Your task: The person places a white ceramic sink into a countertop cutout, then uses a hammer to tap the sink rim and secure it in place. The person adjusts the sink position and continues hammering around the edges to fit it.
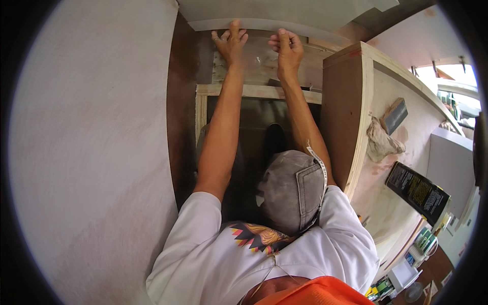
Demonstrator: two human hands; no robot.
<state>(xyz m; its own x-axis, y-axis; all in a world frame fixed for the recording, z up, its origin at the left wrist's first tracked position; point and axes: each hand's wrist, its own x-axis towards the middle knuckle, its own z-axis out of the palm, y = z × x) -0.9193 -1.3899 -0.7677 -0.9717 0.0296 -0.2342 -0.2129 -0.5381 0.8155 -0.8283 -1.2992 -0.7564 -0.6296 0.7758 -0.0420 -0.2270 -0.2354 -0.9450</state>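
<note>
My left hand (231, 44) reaches up to the lower edge of a pale grey-white panel (274, 10). Its fingers are spread, with one fingertip lying over the light strip (254, 24) along that edge. To the right, my right hand (287, 48) is raised just under the same edge. Its fingers are curled in and the thumb points up at the strip; whether anything small is pinched there is hidden. Behind both hands is a worn brown board (254, 61), with a wooden frame rail (259, 91) below it.
A large whitish panel (91, 152) stands close on my left. At right, a wooden cabinet carcass (345, 112) bears a grey sanding block (394, 116), a crumpled rag (382, 140) and a black rectangular can (417, 192). Grey stitched cloth (292, 190) lies between my arms.
</note>
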